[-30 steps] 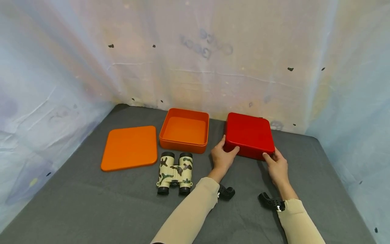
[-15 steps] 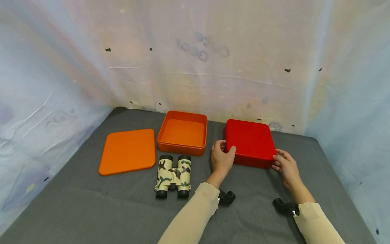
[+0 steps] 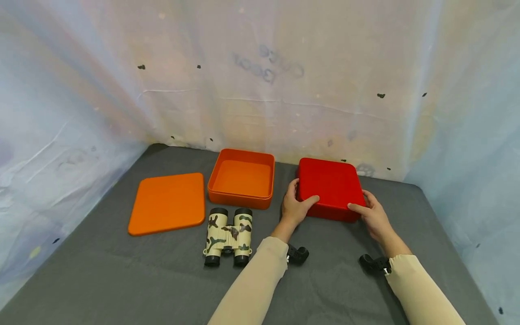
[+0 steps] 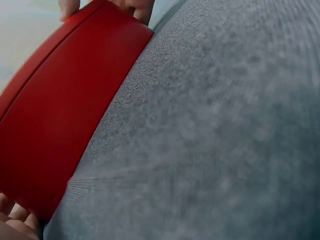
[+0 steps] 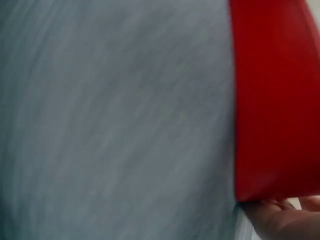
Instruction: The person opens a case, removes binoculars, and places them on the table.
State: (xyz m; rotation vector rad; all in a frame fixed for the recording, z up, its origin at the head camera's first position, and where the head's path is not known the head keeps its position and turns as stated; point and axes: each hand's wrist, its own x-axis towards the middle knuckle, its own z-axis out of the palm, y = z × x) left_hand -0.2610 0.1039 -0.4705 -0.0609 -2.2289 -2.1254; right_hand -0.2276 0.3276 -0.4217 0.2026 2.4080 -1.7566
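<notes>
A red square lidded box (image 3: pixel 333 183) sits at the back right of the grey table in the head view. My left hand (image 3: pixel 293 210) grips its near left corner, fingers along the left side and thumb over the front top edge. At the opposite near corner my right hand (image 3: pixel 375 219) holds the box, its thumb on the lid and its fingers at the right side. The lid seam runs along the red wall (image 4: pixel 75 95) in the left wrist view. From the right wrist camera, the fingers (image 5: pixel 285 220) show against the box's lower corner.
Left of the red box stands an open orange box (image 3: pixel 242 178) with nothing in it. An orange lid (image 3: pixel 167 204) lies flat farther left. Camouflage binoculars (image 3: pixel 228 237) rest in front of the orange box. A pale printed curtain (image 3: pixel 260 90) hangs behind the table.
My right hand shifted outward along the red box's right side, then came back with its thumb on the lid. The left thumb lifted slightly and pressed down again. The head view tilted a little.
</notes>
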